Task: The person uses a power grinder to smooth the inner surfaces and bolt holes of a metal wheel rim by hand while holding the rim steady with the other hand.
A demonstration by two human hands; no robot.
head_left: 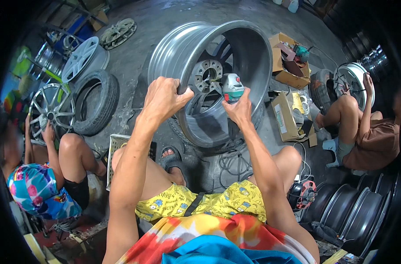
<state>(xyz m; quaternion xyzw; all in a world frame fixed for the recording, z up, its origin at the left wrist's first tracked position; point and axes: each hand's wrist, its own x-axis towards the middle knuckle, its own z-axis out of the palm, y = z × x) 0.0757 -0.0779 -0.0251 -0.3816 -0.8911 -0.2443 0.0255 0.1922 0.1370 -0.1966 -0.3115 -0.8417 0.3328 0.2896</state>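
A large grey alloy wheel rim [174,48] stands tilted in front of me, its open barrel facing my side. My left hand [165,94] is closed over the near left lip of the rim, fingers curled around the edge. In my right hand [239,108] is a teal and grey power tool [232,86], held inside the barrel. Its front end points toward the wheel hub [208,75], where the bolt holes show. Whether the tool's tip touches the metal I cannot tell. Part of a tyre [179,132] shows beneath the rim.
Left, a person handles a spoked wheel [53,105] beside a tyre [96,103]. Another person sits at right by a white wheel [356,83]. Cardboard boxes [293,66] hold tools and scraps. Cables [235,165] lie near my feet, by a cable reel [305,193]. Several dark rims [354,211] stand lower right.
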